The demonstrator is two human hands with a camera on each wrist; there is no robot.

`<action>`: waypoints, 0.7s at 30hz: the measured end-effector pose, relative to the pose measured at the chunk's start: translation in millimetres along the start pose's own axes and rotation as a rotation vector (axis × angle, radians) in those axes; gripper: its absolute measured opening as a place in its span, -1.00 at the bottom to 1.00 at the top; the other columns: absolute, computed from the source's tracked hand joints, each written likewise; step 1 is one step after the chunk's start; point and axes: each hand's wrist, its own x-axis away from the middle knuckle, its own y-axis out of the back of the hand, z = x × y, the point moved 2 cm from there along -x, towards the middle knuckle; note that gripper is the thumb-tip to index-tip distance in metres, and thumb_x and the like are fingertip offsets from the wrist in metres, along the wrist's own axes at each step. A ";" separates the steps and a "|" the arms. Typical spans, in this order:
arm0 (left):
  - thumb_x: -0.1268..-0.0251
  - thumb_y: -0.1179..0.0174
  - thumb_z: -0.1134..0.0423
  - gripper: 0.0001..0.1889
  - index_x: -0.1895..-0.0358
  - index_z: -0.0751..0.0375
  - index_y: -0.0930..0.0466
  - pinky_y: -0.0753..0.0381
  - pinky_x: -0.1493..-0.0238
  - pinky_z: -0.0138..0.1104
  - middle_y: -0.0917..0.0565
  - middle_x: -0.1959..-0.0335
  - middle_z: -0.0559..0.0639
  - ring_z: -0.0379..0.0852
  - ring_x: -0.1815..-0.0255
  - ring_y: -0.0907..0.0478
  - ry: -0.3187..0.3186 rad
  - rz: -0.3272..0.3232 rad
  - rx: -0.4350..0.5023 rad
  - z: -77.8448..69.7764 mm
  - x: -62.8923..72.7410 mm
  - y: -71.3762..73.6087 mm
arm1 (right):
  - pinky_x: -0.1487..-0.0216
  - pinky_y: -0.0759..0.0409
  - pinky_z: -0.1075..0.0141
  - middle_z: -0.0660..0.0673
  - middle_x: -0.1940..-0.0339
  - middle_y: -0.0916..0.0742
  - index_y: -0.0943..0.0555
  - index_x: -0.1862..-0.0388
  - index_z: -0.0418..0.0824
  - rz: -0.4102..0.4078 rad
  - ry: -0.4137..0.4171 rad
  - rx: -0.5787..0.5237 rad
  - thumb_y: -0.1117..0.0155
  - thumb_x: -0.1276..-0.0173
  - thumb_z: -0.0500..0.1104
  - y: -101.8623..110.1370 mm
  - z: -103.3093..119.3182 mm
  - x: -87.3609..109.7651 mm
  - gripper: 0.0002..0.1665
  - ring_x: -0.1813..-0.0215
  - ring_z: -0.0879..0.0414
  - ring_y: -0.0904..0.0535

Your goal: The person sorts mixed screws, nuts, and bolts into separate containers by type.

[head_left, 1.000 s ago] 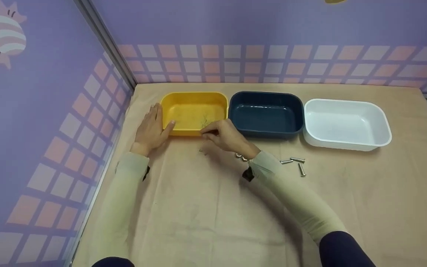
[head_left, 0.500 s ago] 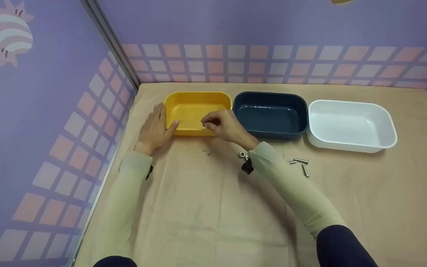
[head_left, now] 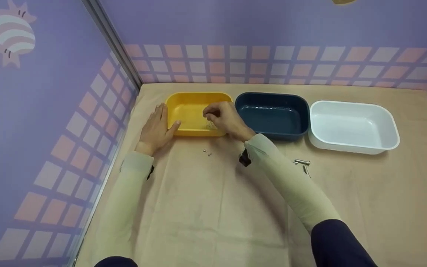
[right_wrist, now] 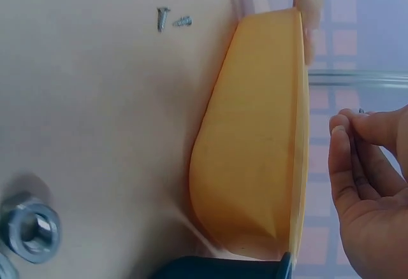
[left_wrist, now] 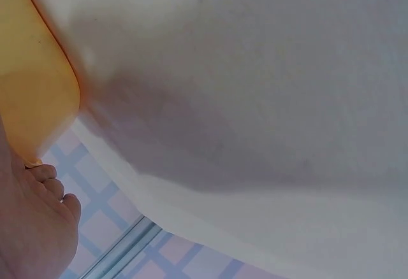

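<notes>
Pinches a small metal piece (right_wrist: 361, 111) between thumb and fingertips of the right hand (head_left: 229, 118), above the near right part of a yellow box (head_left: 185, 113); cannot tell the type of piece, with only a tip in sight past the fingers in the right wrist view; rests the left hand (head_left: 153, 131) along the left wall of the same box, with fingers straight against the outside and thumb over the near rim; below the right hand, inside the box, small bits (head_left: 210, 124), too blurred to name; on the near side of the box, on beige cloth (head_left: 184, 211), two small screws (right_wrist: 163, 19), close together and apart from the box; to the right, just beside, a dark blue box (head_left: 272, 120); farther right, just beside that, a white box (head_left: 347, 124); on the cloth, nearer than both, metal bolts (head_left: 303, 162) in a loose group, partly behind the right sleeve (head_left: 287, 178); near the dark blue box, in the right wrist view only, two nuts (right_wrist: 32, 231), one cut off at the edge; beyond the cloth, at far and left, purple walls (head_left: 258, 26) with pink and white squares.
</notes>
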 end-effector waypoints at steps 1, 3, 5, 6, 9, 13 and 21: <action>-0.72 0.20 -0.26 -0.04 -0.70 0.53 0.21 0.12 -0.78 0.11 0.10 -0.75 0.44 0.33 -0.79 0.18 0.000 -0.002 -0.002 -0.1 -0.2 -0.2 | -0.06 -0.79 0.27 -0.23 0.03 -0.86 -0.82 -0.02 -0.31 0.000 -0.008 0.003 -0.29 -0.57 -0.37 0.2 0.0 -2.3 -0.79 0.06 -0.03 -0.78; -0.72 0.20 -0.27 -0.04 -0.70 0.52 0.21 0.13 -0.78 0.10 0.10 -0.75 0.44 0.33 -0.79 0.18 0.002 -0.003 -0.002 -0.2 -0.4 -0.6 | -0.07 -0.78 0.27 -0.24 0.02 -0.85 -0.82 -0.02 -0.28 -0.009 -0.023 0.020 -0.28 -0.57 -0.37 0.8 0.1 -6.5 -0.79 0.08 0.01 -0.76; -0.71 0.20 -0.27 -0.04 -0.70 0.52 0.21 0.14 -0.78 0.09 0.10 -0.75 0.44 0.33 -0.79 0.18 0.001 -0.003 0.000 -0.4 -0.5 -1.4 | -0.07 -0.78 0.27 -0.24 0.03 -0.85 -0.82 -0.01 -0.25 -0.019 -0.043 0.044 -0.27 -0.58 -0.38 1.1 0.4 -10.1 -0.78 0.11 0.05 -0.73; -0.71 0.20 -0.28 -0.03 -0.70 0.52 0.21 0.14 -0.78 0.09 0.11 -0.75 0.44 0.33 -0.79 0.19 0.002 0.002 0.002 -0.5 -0.4 -1.8 | -0.06 -0.78 0.27 -0.25 0.03 -0.84 -0.82 0.00 -0.24 -0.024 -0.048 0.057 -0.26 -0.57 -0.39 1.0 0.4 -11.8 -0.77 0.13 0.06 -0.71; -0.71 0.21 -0.28 -0.03 -0.71 0.51 0.23 0.16 -0.78 0.08 0.12 -0.76 0.43 0.32 -0.80 0.20 0.006 0.015 0.001 -0.7 0.2 -2.5 | -0.04 -0.77 0.27 -0.27 0.04 -0.84 -0.82 0.01 -0.25 -0.033 -0.063 0.092 -0.24 -0.57 -0.40 0.6 -0.1 -16.5 -0.76 0.15 0.08 -0.68; -0.72 0.20 -0.27 -0.04 -0.70 0.52 0.22 0.15 -0.78 0.09 0.11 -0.76 0.43 0.33 -0.79 0.18 0.008 -0.001 -0.003 -0.5 -0.4 -0.7 | -0.05 -0.78 0.26 -0.27 0.03 -0.84 -0.81 0.01 -0.28 -0.043 -0.036 0.132 -0.23 -0.58 -0.39 1.0 -0.5 -23.4 -0.77 0.13 0.08 -0.71; -0.71 0.16 -0.25 -0.04 -0.70 0.54 0.18 0.10 -0.77 0.12 0.06 -0.75 0.44 0.35 -0.78 0.13 0.007 -0.017 -0.009 -1.5 0.2 1.2 | -0.07 -0.76 0.26 -0.23 0.01 -0.83 -0.79 -0.05 -0.28 -0.038 -0.076 0.131 -0.21 -0.59 -0.39 4.3 -2.4 -27.7 -0.75 0.11 0.09 -0.68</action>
